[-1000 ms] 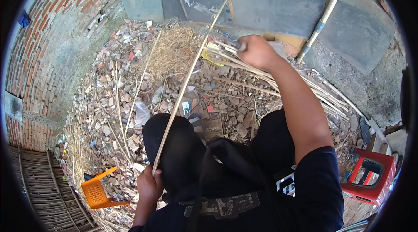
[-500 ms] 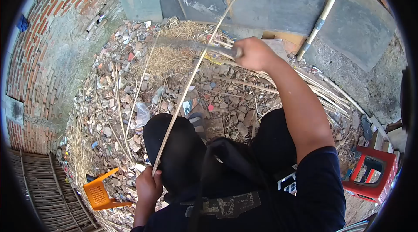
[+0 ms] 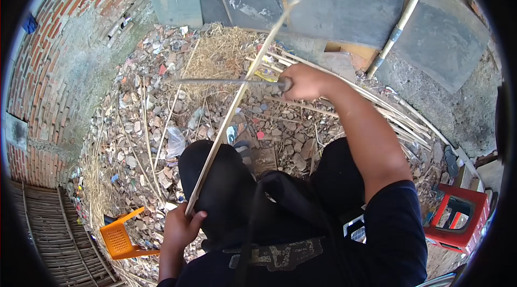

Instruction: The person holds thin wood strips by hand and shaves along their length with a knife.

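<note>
- Across the left knee [image 3: 203, 160], a long pale strip [image 3: 232, 108] is seen slanted, its near end low by the left hip and its far end raised towards the far edge of the rubble ground [image 3: 293, 144].
- The near end of the strip is gripped by the left hand [image 3: 180, 229], with the thumb laid out to the side and the fingers partly hidden.
- The handle of a long-bladed tool [image 3: 215, 81] is clasped in the right hand [image 3: 304, 81] – fingers closed round it, the blade pointed left.
- The strip is crossed by the blade above the middle of the ground; whether the two are touching cannot be told. The blade and the strip's far tip are blurred.
- Beneath the right forearm, a bundle of pale strips [image 3: 398, 117] is spread on the ground, running towards its right edge.
- Dry shavings [image 3: 218, 52] are heaped near the ground's far edge, beyond the blade.
- More thin sticks [image 3: 145, 125] are scattered over the left part of the ground, with a clear plastic bag [image 3: 175, 142] near them.
- Two stools are seen – an orange stool [image 3: 118, 238] at the near left, a red stool [image 3: 460, 192] at the near right.
</note>
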`<state>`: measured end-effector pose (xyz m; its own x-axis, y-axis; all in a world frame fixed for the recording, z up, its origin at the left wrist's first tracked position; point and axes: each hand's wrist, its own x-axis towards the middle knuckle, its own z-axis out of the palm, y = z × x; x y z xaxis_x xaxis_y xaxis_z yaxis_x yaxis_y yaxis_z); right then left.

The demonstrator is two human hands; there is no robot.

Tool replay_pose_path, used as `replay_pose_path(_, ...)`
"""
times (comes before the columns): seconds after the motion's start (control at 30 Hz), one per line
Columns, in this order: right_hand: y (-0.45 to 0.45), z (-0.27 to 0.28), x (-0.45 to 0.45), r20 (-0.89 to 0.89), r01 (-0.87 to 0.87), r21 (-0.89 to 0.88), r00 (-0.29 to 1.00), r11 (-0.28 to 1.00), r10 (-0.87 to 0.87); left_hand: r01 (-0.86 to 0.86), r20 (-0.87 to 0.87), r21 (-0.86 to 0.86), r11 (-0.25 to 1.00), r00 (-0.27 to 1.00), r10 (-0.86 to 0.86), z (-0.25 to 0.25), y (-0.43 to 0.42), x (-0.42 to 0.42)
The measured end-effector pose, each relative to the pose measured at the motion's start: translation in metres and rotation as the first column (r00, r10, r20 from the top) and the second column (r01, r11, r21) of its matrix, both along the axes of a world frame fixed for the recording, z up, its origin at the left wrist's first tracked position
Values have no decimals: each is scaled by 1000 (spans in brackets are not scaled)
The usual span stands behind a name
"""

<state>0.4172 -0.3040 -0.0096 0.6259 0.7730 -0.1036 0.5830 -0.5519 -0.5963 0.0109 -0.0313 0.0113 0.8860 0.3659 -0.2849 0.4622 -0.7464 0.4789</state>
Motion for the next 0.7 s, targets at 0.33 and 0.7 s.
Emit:
replay_pose_path(0.33,11,25,-31,324,-36,-102,944,994,68,-93,-39,-82,992,995,90,-6,0,5)
replay_pose_path(0.7,12,31,-45,366,-78,-97,924,992,108,-193,-92,-152,969,979,181,-6,-4,3)
